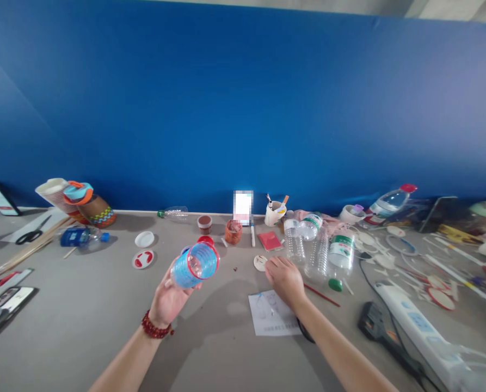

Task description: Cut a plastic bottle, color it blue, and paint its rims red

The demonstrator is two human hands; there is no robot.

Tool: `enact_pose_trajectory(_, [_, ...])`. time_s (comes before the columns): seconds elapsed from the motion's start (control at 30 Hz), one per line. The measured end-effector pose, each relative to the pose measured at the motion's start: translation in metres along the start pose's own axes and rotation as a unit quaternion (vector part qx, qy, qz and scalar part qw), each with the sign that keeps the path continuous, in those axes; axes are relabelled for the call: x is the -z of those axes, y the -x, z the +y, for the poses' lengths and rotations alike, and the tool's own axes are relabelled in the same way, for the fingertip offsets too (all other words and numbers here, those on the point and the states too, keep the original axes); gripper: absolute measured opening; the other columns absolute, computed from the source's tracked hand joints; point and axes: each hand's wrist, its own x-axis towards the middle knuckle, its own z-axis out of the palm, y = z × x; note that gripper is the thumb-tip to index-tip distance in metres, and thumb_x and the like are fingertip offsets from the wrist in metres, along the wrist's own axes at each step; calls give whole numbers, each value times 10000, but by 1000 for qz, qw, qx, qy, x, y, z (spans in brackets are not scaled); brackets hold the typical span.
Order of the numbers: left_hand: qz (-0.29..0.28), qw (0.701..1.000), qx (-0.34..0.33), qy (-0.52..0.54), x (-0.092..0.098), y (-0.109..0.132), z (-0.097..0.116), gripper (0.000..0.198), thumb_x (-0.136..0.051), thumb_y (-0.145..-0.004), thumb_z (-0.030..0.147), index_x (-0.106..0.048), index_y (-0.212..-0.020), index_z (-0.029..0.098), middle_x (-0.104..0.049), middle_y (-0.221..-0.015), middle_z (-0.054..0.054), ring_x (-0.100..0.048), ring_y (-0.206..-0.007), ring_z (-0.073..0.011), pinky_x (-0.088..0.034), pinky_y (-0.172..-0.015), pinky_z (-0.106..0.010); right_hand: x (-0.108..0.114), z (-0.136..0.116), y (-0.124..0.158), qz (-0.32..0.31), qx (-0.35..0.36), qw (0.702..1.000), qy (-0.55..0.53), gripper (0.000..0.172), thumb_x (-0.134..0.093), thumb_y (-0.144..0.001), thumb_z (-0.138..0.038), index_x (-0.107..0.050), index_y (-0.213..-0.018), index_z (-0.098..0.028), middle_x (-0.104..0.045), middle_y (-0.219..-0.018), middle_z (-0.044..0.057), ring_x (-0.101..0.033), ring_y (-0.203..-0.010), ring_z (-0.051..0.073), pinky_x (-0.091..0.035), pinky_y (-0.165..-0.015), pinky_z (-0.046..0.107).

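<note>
My left hand (pixel 170 296) is wrapped round a cut-off clear plastic bottle (pixel 191 267) with blue markings and a red rim. Its open end is tilted up to the right, and a small red loop stands out from the rim. Low over the table, my right hand (pixel 285 276) has its fingers curled down beside a small pale disc (pixel 260 263) with dark marks. Whatever those fingertips hold, if anything, is hidden. Behind the right wrist a thin red stick (pixel 322 295) shows. A printed drawing sheet (pixel 267 321) lies partly under the right forearm.
Beyond my hands stand an orange-brown jar (pixel 233 233), a smaller brown tub (pixel 204 224) and a pen cup (pixel 274 214). Several plastic bottles (pixel 341 251) crowd the right, near a power strip (pixel 414 324) and a glue gun (pixel 383 332). Scissors (pixel 30 236) lie left.
</note>
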Motion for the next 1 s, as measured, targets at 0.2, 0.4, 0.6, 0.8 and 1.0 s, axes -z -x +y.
enact_pose_trajectory(0.2, [15,1000,3,-2,0,0,0,465,-725,-702,378,-697,-1140,224,-732,-1084,-75,-665,-836,-254,-543,-678,-375,-2,2,0,-36,10,999,9,183,-580,-873,-81,-664,-758,-196,-688,-825,47,-585,-800,208,-361,-730,318])
enact_pose_trajectory(0.4, [26,1000,6,7,4,0,-1,453,-731,-693,368,-702,-1125,234,-732,-1080,-65,-665,-839,-252,-550,-688,-378,-3,2,1,-55,8,998,1,202,-566,-867,-87,-717,-842,-220,-698,-830,35,-601,-832,209,-379,-753,313])
enact_pose_trajectory(0.6, [17,1000,4,-1,4,0,-2,434,-725,-712,381,-699,-1122,241,-733,-1049,-66,-664,-810,-245,-547,-683,-382,-1,2,0,-53,10,998,-14,194,-580,-835,-97,-729,-837,-222,-689,-821,42,-603,-818,211,-393,-739,309])
enact_pose_trajectory(0.8, [21,1000,0,-8,3,1,-1,421,-722,-716,374,-700,-1114,237,-730,-1057,-67,-663,-820,-240,-543,-705,-380,-1,5,2,-23,3,999,-48,238,-544,-838,-72,-728,-829,-222,-663,-784,38,-597,-785,200,-417,-736,296])
enact_pose_trajectory(1.0, [33,999,1,-18,5,1,-2,440,-714,-722,389,-686,-1140,253,-717,-1113,-68,-660,-870,-256,-538,-716,-397,7,20,5,23,-19,995,-99,231,-495,-923,-155,-718,-917,-214,-685,-851,52,-611,-820,205,-461,-768,308])
